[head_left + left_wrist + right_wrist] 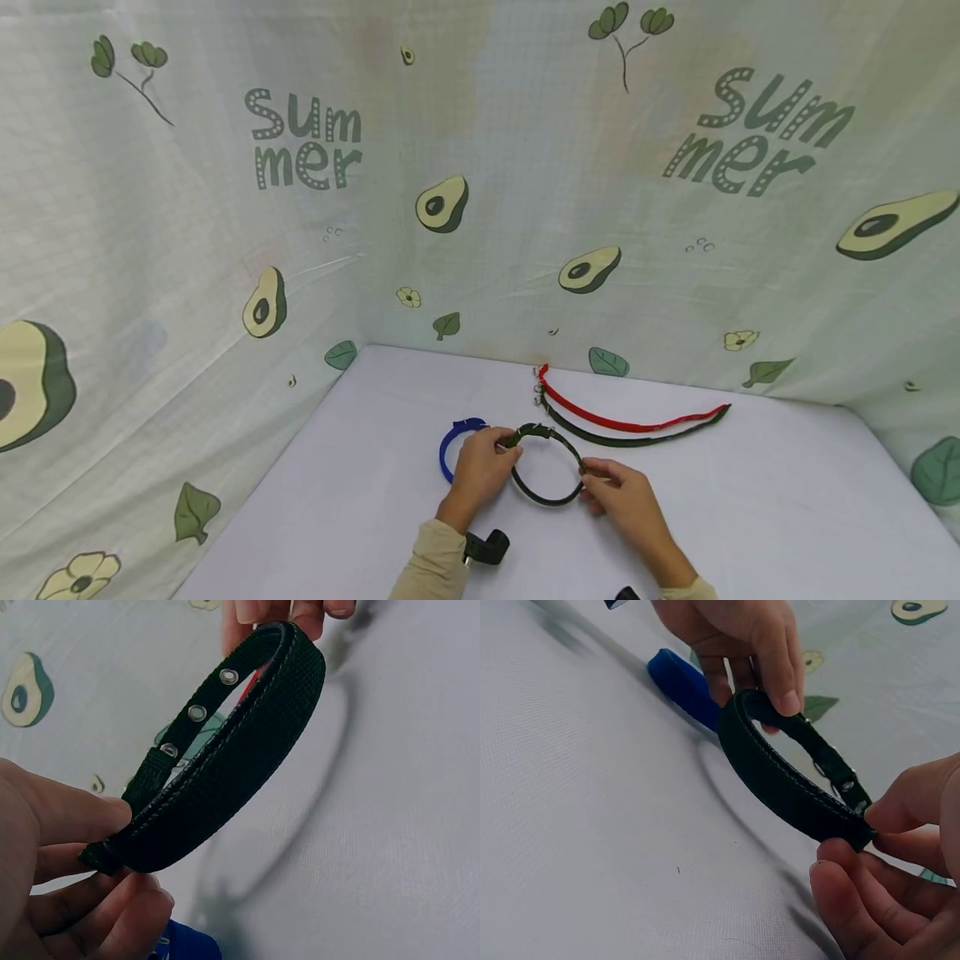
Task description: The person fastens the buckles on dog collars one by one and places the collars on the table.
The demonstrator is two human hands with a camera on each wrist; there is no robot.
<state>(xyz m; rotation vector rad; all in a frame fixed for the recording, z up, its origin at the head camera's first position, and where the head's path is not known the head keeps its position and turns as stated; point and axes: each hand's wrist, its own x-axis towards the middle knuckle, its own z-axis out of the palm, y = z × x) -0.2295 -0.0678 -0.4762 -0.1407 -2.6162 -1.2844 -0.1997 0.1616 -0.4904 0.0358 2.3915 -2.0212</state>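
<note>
A dark green webbing collar (551, 502), buckled into a ring, is held up between both hands. My left hand (482, 468) pinches its left side near the buckle, thumb on one face and fingers on the other. On the opposite side my right hand (621, 498) pinches the band between thumb and fingertips. Metal eyelets and stitched edging show on the collar (247, 750) in the left wrist view, and its shadow falls on the table below. Just behind my left hand lies a blue collar (446, 451), also closed into a ring and partly covered by that hand.
Toward the back of the white table (337, 467), a red collar (600, 419) and another dark green collar (615, 442) lie stretched out side by side, buckles at the left. A hanging cloth (495, 133) with avocado prints walls the table at the back and sides.
</note>
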